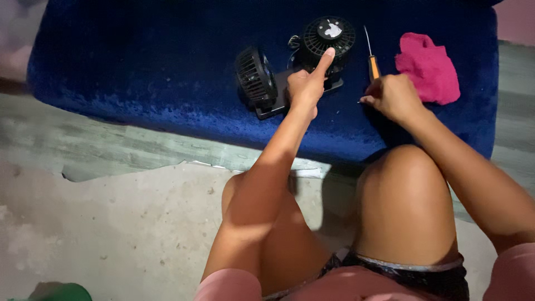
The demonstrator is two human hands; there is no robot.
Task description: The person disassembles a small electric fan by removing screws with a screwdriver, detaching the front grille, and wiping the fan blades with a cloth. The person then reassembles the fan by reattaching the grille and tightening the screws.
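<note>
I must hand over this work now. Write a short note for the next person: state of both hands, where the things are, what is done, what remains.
Left hand: index finger stretched out, tip on the round black twin-head plastic fan, which lies on the dark blue plush cushion.
Right hand: pinching something tiny, too small to identify; it rests beside the orange-handled screwdriver.
Pink crumpled cloth lies to the right.
Done: cannot tell; both fan grilles look in place.
Left: cannot be judged from this view.

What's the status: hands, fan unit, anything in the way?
Left hand forefinger on black twin-head plastic fan. Right hand pinching something small beside orange-handled screwdriver. Nothing in the way.
</note>
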